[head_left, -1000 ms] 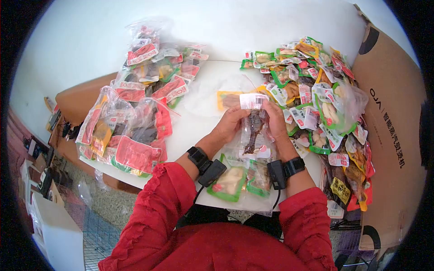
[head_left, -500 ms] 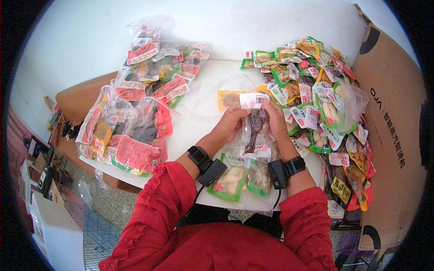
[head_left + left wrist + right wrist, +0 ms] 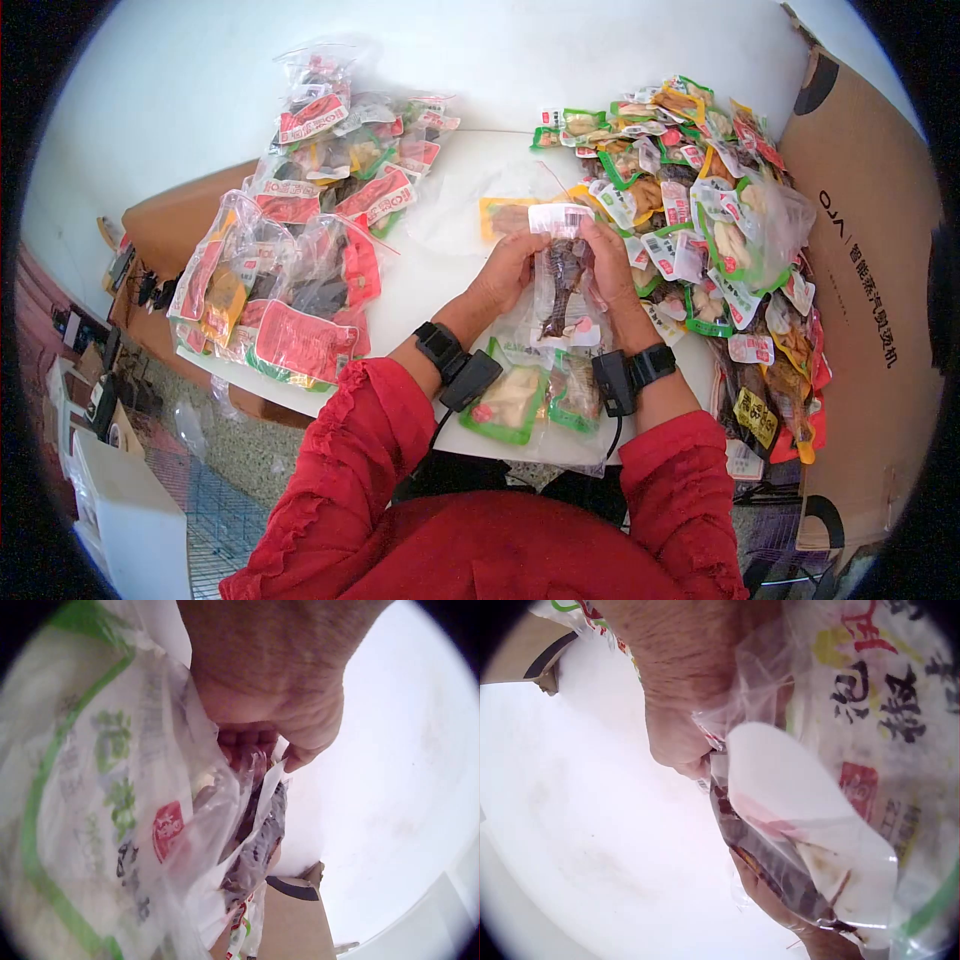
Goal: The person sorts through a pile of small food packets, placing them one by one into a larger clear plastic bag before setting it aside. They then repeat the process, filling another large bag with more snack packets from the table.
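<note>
Both hands are at the middle of the table. My left hand [image 3: 505, 272] pinches one side of a clear food packet [image 3: 563, 285] holding a dark piece of meat. My right hand [image 3: 612, 268] pinches its other side, thumbs near the white printed label at the top. Between the forearms, below the packet, a clear plastic bag holds green-edged packets [image 3: 512, 400]. The left wrist view has that hand's fingers curled behind the packet, with a green-edged pack [image 3: 112, 780] close by. In the right wrist view, the dark meat [image 3: 780, 870] shows beside a white tongue-shaped part of the packet.
Filled clear bags with red-labelled packets [image 3: 305, 340] are piled on the left of the white table [image 3: 400, 330]. A heap of loose food packets [image 3: 690, 240] covers the right side, beside a tall cardboard panel [image 3: 860, 250]. A yellow-edged packet [image 3: 505, 217] lies just beyond my hands.
</note>
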Demonstrator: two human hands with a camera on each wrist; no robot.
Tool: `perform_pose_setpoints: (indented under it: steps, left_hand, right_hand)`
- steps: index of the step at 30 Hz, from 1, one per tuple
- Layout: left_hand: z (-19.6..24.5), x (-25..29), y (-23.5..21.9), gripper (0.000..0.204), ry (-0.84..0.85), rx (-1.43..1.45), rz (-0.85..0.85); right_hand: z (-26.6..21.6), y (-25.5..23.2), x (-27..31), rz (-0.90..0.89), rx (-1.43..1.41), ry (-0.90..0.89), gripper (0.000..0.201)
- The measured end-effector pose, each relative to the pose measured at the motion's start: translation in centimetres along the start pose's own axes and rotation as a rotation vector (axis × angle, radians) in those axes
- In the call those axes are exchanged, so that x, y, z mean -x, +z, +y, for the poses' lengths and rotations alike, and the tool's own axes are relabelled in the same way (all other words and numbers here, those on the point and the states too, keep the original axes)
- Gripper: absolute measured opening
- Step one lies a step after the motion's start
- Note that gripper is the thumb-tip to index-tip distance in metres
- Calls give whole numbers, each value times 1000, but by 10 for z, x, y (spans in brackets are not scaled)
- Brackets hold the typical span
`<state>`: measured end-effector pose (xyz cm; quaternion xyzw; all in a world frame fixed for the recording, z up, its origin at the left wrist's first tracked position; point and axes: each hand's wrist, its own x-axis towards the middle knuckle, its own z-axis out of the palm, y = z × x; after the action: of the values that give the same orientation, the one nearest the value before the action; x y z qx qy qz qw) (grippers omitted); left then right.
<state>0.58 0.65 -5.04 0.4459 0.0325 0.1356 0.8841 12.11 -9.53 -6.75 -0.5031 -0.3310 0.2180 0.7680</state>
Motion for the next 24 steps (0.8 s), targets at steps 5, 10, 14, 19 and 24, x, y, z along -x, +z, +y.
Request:
perform_pose_setpoints:
  steps: [5, 10, 14, 19, 24]
  left_hand:
    - [-7, -7, -10, 33, 14, -52, 6]
    - [-7, -7, -10, 32, 3, -53, 12]
    - [-5, -4, -6, 32, 28, -42, 24]
    - [-9, -8, -9, 30, 83, 5, 76]
    - [-6, -8, -11, 28, 155, 19, 148]
  right_hand:
    - [-5, 5, 4, 7, -53, 31, 29]
    - [-6, 5, 4, -1, -56, 37, 30]
    - [7, -4, -3, -3, 44, 10, 31]
    - [-15, 10, 7, 90, 135, -30, 27]
    - [-26, 23, 6, 224, 244, -354, 18]
